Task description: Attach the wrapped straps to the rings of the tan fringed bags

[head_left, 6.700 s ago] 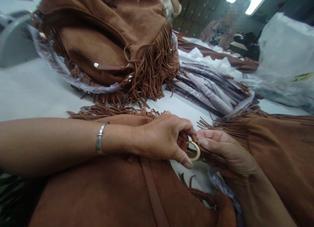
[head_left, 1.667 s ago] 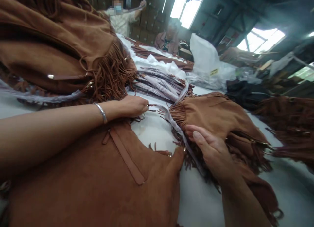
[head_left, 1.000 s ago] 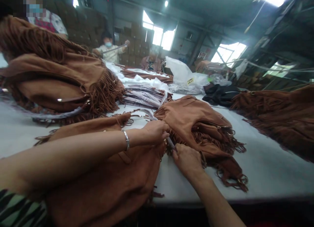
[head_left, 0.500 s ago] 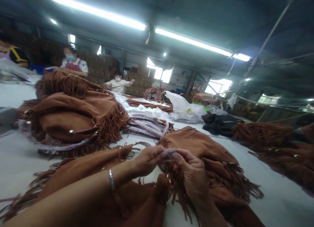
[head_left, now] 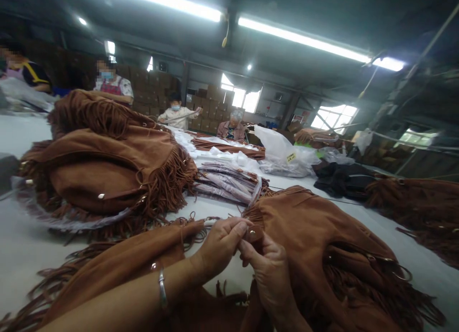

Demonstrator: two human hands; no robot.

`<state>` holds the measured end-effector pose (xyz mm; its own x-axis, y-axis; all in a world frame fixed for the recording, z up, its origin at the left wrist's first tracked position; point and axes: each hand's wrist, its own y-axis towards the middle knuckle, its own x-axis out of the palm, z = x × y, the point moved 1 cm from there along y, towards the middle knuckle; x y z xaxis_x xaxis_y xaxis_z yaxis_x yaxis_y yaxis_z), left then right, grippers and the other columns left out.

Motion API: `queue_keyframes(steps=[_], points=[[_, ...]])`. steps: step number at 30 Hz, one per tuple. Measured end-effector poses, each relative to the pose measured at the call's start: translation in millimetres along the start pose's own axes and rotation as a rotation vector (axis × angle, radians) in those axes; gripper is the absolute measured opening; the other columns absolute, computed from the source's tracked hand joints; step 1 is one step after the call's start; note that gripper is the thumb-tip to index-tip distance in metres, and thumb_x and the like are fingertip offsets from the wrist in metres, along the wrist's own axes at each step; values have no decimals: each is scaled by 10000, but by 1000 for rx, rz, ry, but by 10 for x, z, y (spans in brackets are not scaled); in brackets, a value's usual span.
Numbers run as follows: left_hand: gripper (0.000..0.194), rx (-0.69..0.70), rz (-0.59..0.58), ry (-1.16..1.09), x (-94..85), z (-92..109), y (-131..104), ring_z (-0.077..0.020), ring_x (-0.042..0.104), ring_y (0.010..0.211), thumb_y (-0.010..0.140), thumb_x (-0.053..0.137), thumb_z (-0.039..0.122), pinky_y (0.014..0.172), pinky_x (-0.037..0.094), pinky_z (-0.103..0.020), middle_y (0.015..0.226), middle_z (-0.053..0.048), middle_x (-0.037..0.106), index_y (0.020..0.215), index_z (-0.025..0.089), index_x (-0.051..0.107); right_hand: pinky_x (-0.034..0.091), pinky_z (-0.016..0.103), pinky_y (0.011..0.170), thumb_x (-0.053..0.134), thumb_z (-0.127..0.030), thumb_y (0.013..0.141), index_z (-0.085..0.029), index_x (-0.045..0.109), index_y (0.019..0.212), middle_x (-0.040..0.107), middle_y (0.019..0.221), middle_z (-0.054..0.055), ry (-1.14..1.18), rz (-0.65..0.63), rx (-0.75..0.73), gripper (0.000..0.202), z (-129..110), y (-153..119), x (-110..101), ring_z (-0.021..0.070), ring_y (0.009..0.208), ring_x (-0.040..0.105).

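Note:
Both hands meet in front of me at a small brown suede strap end [head_left: 255, 234] with a shiny metal stud on it. My left hand [head_left: 224, 243] pinches its left side between thumb and fingers. From the right and below, my right hand [head_left: 268, 267] grips the same piece, fingers closed. Which bag the strap end belongs to cannot be made out. Below my forearms lies a brown fringed suede bag [head_left: 118, 274], partly hidden by the left arm. Another fringed bag [head_left: 294, 222] rests just right of my right hand.
A pile of brown fringed bags [head_left: 89, 179] stands at left. Beyond my hands are plastic-wrapped straps [head_left: 227, 183], white plastic bags [head_left: 278, 150] and a dark cloth [head_left: 344, 179]. More fringed bags [head_left: 423, 212] lie at right. Several co-workers sit across the white table [head_left: 21, 236].
The clear plastic bit between my fingers no longer shows; a studded brown strap end is there instead. My right hand has turned and shifted slightly. The view has moved a little.

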<state>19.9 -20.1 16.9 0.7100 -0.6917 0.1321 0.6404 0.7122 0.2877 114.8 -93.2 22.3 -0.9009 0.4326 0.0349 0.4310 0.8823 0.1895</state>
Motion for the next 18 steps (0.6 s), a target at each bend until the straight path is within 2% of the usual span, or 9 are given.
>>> queue_keyframes(steps=[3, 7, 11, 13, 15, 18], points=[[311, -55, 38, -78, 24, -77, 29, -72, 426, 425, 819, 510, 442, 409, 322, -199, 571, 25, 497, 817, 134, 559, 396, 212, 484, 745, -270, 680, -142, 658, 739, 559, 620, -15, 117, -89, 72, 165, 90, -7, -73, 94, 528, 476], [321, -127, 49, -219, 115, -112, 29, -57, 418, 383, 779, 567, 453, 373, 320, -173, 545, 55, 483, 858, 149, 504, 419, 200, 479, 759, -223, 660, -157, 669, 754, 576, 654, -14, 339, -81, 121, 146, 115, -32, -159, 87, 526, 502], [345, -177, 63, -312, 166, -122, 35, -81, 437, 350, 773, 565, 454, 348, 353, -194, 538, 63, 502, 938, 172, 455, 456, 194, 505, 767, -177, 644, -226, 676, 1005, 618, 705, -18, 483, -105, 132, 375, 108, -22, -179, 89, 546, 547], [349, -193, 52, -311, 168, -124, 23, -80, 449, 360, 775, 578, 451, 352, 347, -192, 570, 56, 521, 955, 177, 458, 463, 194, 499, 767, -176, 646, -243, 675, 1035, 625, 698, -24, 486, -131, 108, 405, 117, -7, -206, 89, 536, 555], [340, -262, -21, -312, 179, -125, -16, -70, 443, 370, 765, 608, 440, 361, 319, -181, 585, 52, 528, 949, 180, 489, 457, 196, 465, 773, -190, 640, -214, 709, 950, 628, 658, -21, 443, -202, 111, 318, 119, -10, -248, 90, 497, 550], [255, -403, -197, -330, 212, -148, -98, -62, 446, 405, 744, 645, 400, 407, 311, -181, 552, 56, 524, 866, 195, 555, 457, 221, 446, 781, -223, 622, -159, 732, 814, 659, 656, 18, 352, -352, 195, 209, 74, -79, -308, 110, 475, 568]])
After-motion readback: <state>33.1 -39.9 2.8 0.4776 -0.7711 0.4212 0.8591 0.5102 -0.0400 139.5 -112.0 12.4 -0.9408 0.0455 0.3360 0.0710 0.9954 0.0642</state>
